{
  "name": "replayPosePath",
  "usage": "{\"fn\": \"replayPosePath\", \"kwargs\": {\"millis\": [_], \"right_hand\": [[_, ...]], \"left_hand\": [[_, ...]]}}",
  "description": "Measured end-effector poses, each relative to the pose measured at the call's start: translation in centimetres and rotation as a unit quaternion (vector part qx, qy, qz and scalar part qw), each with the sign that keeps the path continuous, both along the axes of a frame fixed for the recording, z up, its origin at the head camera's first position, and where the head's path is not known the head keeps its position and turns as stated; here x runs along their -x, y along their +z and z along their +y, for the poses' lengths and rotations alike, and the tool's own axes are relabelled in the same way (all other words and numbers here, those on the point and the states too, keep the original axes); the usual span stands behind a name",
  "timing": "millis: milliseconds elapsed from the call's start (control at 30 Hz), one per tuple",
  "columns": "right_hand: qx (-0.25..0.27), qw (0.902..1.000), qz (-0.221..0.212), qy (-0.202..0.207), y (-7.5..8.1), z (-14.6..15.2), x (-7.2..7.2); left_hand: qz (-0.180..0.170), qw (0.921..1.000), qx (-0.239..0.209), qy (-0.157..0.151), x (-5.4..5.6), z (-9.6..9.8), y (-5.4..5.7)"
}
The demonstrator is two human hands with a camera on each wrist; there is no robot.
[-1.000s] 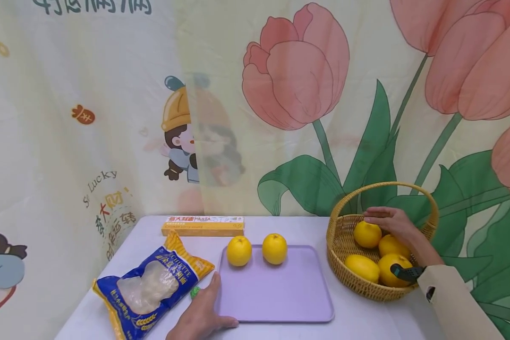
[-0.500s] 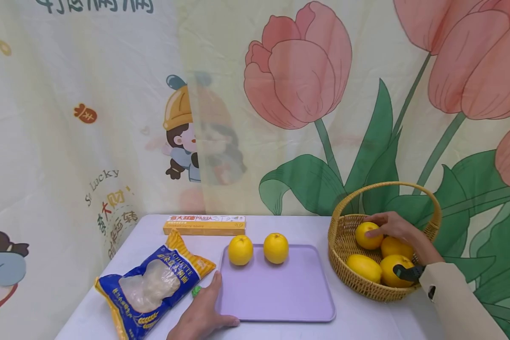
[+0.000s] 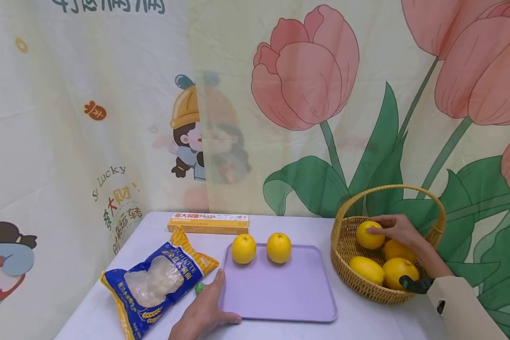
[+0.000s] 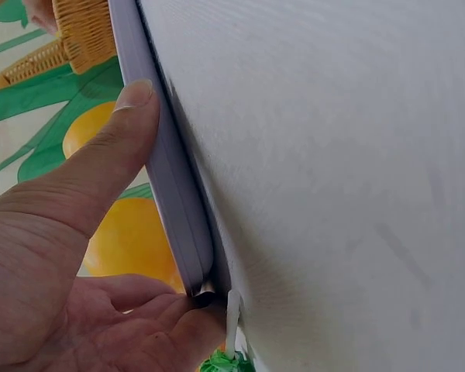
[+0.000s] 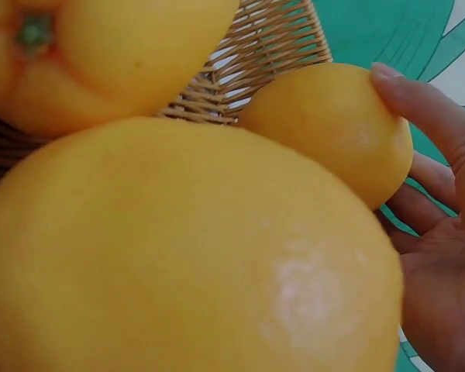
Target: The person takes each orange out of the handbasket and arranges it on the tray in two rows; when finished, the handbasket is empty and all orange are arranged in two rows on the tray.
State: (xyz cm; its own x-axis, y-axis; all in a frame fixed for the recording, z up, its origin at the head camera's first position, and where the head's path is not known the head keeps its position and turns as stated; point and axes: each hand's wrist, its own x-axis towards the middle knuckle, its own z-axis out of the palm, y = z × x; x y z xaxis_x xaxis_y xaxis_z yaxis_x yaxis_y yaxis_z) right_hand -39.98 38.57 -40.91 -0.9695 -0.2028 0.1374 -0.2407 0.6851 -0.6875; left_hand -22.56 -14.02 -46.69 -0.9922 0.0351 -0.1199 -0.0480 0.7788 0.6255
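Observation:
In the head view, my right hand (image 3: 401, 234) reaches into the wicker basket (image 3: 341, 262) and grips a round yellow-orange orange (image 3: 368, 237) at its back. The right wrist view shows the thumb on one side of that orange (image 5: 325, 128) and the fingers on the far side. Other similar fruit (image 3: 401, 273) fills the basket's front and right. My left hand (image 3: 200, 308) holds the near left corner of a lilac tray (image 3: 280, 295): thumb on the front edge, fingers along the left side. Two oranges, a left one (image 3: 244, 249) and a right one (image 3: 278, 248), sit at the tray's back.
A blue and yellow pasta bag (image 3: 159, 278) lies left of the tray. Behind it stands a long pasta box (image 3: 208, 224) near the table's back edge. A small green thing (image 3: 199, 287) is partly hidden by my left hand. The basket's tall handle (image 3: 391, 188) arches above the fruit.
My right hand has lowered from over the back orange and closed its thumb and fingers around it. The left hand stays at the tray corner. The head view has shifted slightly.

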Motion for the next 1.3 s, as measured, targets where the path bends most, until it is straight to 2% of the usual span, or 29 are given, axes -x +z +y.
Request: {"fn": "replayPosePath", "kwargs": {"millis": [200, 367, 600, 733, 833, 933, 1000, 1133, 1300], "right_hand": [[0.019, 0.9997, -0.009, -0.009, 1.1, -0.2, -1.6], [0.014, 0.9998, 0.010, 0.004, 2.8, -0.8, -3.6], [0.041, 0.9956, 0.051, 0.066, 4.4, -2.0, -6.0], [0.078, 0.9903, 0.050, 0.104, 5.2, -3.2, -7.1], [0.115, 0.9822, 0.040, 0.143, 5.8, -4.4, -7.8], [0.134, 0.9733, 0.042, 0.181, 6.0, -5.7, -8.3], [0.133, 0.9718, 0.045, 0.190, 6.0, -6.8, -8.6], [0.139, 0.9722, 0.018, 0.187, 5.8, -9.2, -9.0], [0.156, 0.9669, 0.004, 0.202, 4.4, -11.9, -8.5]], "left_hand": [[0.010, 0.9999, -0.007, -0.007, -0.1, -0.2, -0.1], [0.027, 0.9995, -0.008, -0.015, -0.2, -0.4, -0.1], [0.013, 0.9999, -0.003, -0.004, -0.3, -0.5, -0.1], [0.023, 0.9996, -0.009, -0.014, -0.1, -0.5, -0.1], [0.021, 0.9996, -0.010, -0.016, 0.0, -0.4, -0.1], [0.015, 0.9998, -0.004, -0.015, 0.1, -0.3, -0.1], [0.013, 0.9998, -0.003, -0.014, 0.1, -0.2, -0.1], [0.013, 0.9998, -0.006, -0.015, 0.0, -0.2, -0.1], [0.022, 0.9995, -0.011, -0.019, -0.1, -0.3, -0.2]]}}
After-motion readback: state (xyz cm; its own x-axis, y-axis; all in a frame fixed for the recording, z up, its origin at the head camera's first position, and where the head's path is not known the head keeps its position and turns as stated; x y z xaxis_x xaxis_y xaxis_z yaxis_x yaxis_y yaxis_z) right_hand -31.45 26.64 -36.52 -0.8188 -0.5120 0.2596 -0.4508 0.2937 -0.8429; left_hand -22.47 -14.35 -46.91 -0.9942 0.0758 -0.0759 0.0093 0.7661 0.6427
